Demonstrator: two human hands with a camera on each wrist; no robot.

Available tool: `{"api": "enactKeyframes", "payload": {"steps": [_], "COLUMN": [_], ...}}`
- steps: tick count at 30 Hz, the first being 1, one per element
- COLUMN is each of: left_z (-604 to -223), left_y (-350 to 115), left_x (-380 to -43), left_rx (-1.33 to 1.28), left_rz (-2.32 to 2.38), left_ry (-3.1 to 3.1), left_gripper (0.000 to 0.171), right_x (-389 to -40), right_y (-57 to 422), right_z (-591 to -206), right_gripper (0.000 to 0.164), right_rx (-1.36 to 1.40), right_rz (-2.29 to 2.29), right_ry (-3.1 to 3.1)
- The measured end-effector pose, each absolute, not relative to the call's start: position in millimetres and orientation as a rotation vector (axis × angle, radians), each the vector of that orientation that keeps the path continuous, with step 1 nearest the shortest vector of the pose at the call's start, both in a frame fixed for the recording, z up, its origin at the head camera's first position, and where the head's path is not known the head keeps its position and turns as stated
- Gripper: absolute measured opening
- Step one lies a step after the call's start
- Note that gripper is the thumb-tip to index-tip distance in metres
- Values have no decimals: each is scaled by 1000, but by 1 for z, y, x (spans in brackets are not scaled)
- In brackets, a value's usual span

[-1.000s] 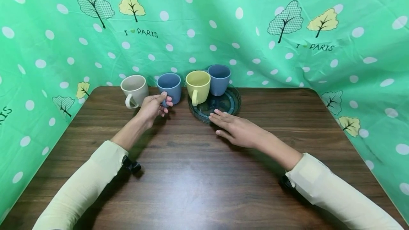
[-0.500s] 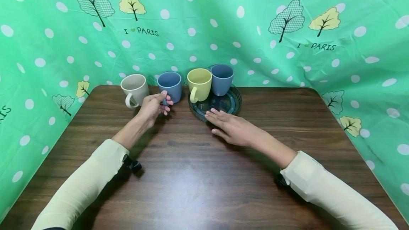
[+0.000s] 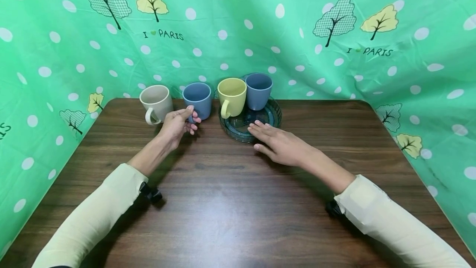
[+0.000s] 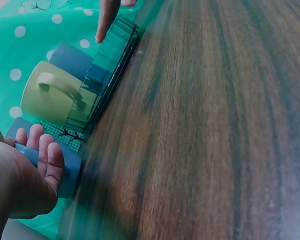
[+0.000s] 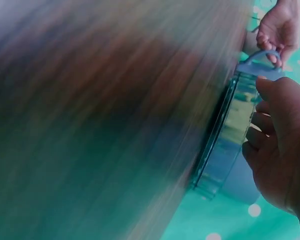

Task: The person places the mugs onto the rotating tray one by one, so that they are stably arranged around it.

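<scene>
- Pinching the first blue mug [image 3: 203, 104] between thumb and fingers, the left hand [image 3: 175, 126] appears in the head view a little to the left of the middle; this mug stands upright on the brown table [image 3: 223, 193], just beside the transparent dish [image 3: 241, 136].
- In this same view, the off-white mug [image 3: 159, 108] stands upright at the other side of the first blue mug, near the left hand.
- Inside the dish stand the yellow mug [image 3: 236, 102] and, behind it to the right, the second blue mug [image 3: 259, 96]; if these two touch each other, I cannot tell.
- The right hand [image 3: 280, 146] is at the front of the dish, with its fingers straight and grasping nothing; the fingertips lie over the near rim, but contact is not clear.
- Behind the table hangs a green cloth [image 3: 223, 11] with white dots, printed trees and the word PARIS.
- In the left wrist view, which is tilted, the left fingers are bent around the side of the first blue mug, and the yellow mug is partly seen through the clear wall of the dish.
- In the right wrist view, the table is blurred; the right hand is beside the dish, and beyond it the left fingers grasp the curved handle [image 5: 264, 52] of the first blue mug.
</scene>
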State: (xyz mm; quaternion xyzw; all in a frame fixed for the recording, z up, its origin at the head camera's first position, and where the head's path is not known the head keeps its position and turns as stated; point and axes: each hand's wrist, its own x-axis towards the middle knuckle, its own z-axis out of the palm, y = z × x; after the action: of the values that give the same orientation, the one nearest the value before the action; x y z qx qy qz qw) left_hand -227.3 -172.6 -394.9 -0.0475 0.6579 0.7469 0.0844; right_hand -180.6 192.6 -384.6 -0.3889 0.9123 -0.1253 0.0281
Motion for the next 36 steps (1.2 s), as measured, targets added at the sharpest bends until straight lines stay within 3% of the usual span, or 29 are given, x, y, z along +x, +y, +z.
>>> {"api": "enactKeyframes", "payload": {"steps": [23,36], "left_z": [-386,-386], "left_y": [-168,-170], "left_x": [-208,-197], "left_rx": [-116,-105], "left_rz": [2218,2207], "left_ry": [1982,1981], "left_gripper": [35,36], "right_x": [-208,-224], "right_y": [253,265], "right_z": [-374,-381], "right_gripper": [66,66], "right_rx": [-895,-860], "right_rz": [-346,-374], "right_ry": [2905,2880]}}
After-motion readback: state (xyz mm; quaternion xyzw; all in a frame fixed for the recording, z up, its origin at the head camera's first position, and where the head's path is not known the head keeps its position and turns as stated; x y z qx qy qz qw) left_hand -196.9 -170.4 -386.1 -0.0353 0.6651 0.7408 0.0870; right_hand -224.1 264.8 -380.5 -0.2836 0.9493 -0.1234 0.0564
